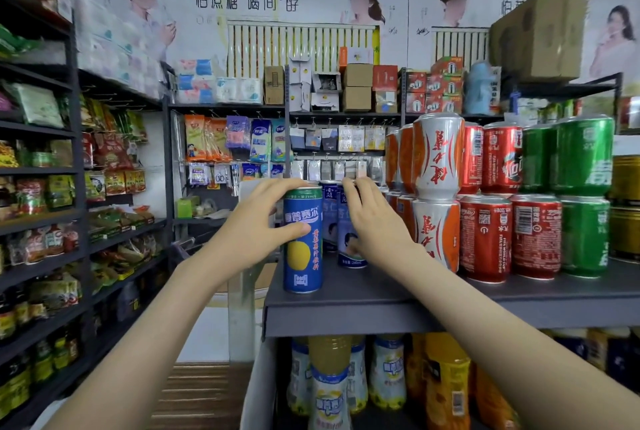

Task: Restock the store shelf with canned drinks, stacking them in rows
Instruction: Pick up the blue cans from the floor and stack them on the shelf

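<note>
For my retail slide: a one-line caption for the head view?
Left hand grips a tall blue can on the grey shelf; right hand holds a blue-and-white can beside stacked cans.

1. A tall can (303, 256) stands at the left front corner of the shelf (381, 298), with the left hand (256, 221) round its top.
2. A slim can (352, 259) stands just behind and to its right, held by the right hand (377, 225).
3. Further right, short cans (485, 239) sit stacked two high.
4. Bottles (388, 370) stand on the level below.

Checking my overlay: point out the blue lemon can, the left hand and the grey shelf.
blue lemon can (302, 254), head view, its lemon picture
left hand (250, 221), head view, its back
grey shelf (381, 317), head view, front edge
</note>
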Motion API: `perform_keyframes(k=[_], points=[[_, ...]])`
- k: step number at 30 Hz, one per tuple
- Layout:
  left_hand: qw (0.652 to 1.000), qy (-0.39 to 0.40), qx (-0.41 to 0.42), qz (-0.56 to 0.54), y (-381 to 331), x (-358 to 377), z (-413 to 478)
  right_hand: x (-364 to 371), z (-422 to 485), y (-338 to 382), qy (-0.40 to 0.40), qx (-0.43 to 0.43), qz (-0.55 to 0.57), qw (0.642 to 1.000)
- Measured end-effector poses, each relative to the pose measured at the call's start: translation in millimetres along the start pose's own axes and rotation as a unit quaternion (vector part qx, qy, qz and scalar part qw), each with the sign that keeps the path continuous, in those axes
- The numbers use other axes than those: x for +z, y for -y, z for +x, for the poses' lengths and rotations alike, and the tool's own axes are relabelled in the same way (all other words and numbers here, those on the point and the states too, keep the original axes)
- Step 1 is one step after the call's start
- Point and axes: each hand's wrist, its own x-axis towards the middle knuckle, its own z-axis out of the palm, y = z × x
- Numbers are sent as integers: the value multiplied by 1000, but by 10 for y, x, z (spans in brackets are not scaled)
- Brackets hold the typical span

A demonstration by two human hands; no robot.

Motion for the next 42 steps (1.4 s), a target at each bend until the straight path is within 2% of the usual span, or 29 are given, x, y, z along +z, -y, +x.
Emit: perform_keyframes(k=[5, 9, 15, 20, 24, 28, 32, 37, 42], points=[[1000, -2, 5, 4, 44, 7, 22, 118, 81, -20, 28, 47, -54, 997], [1000, -9, 23, 0, 70, 19, 31, 285, 168, -53, 15, 94, -54, 994], [999, -15, 33, -3, 121, 33, 27, 446, 278, -87, 15, 111, -45, 993], [999, -18, 45, -13, 150, 55, 34, 541, 341, -171, 40, 108, -47, 992], [998, -17, 48, -21, 170, 66, 32, 599, 387, -221, 56, 71, -102, 991], [999, -18, 46, -22, 187, 68, 41, 586, 447, -258, 78, 73, -107, 988], [998, -19, 50, -20, 210, 79, 35, 552, 461, -225, 97, 65, -161, 980], [997, -20, 68, -14, 219, 85, 28, 577, 490, -189, 80, 51, -219, 971], [998, -17, 64, -2, 224, 85, 31, 625, 526, -217, 91, 71, -157, 981]])
